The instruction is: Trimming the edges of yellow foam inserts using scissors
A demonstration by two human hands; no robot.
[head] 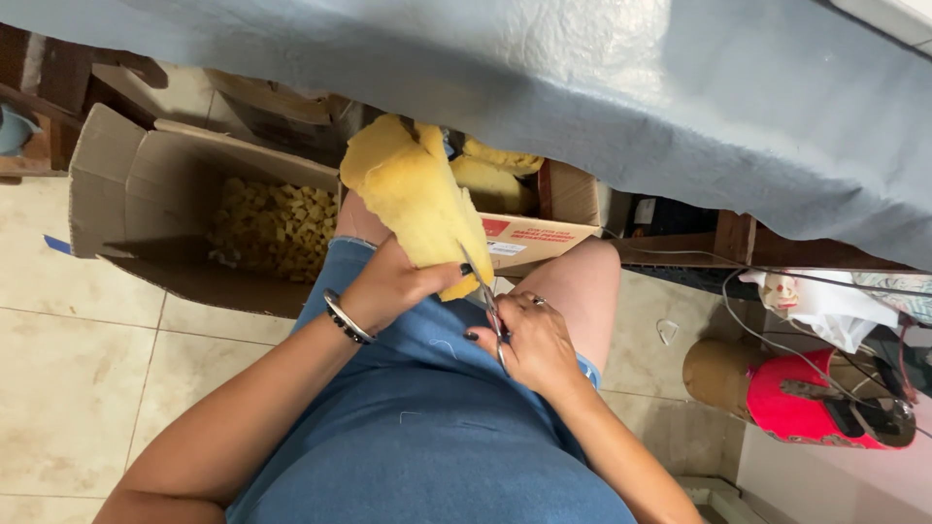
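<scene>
Hands (pixel 466 315) — spongy yellow foam (pixel 417 199), steel scissors (pixel 488 303)

Yellow foam piece (pixel 413 199): thick, soft, irregular slab, rough pale surface, upper end folded over. Stands roughly upright over the lap, tilted slightly left, lower end gripped from the left side. Scissors (pixel 488 303): metal, slim blades parted, tips up against the foam's lower right edge, handles low and enclosed by fingers, blades running diagonally down toward the right
</scene>
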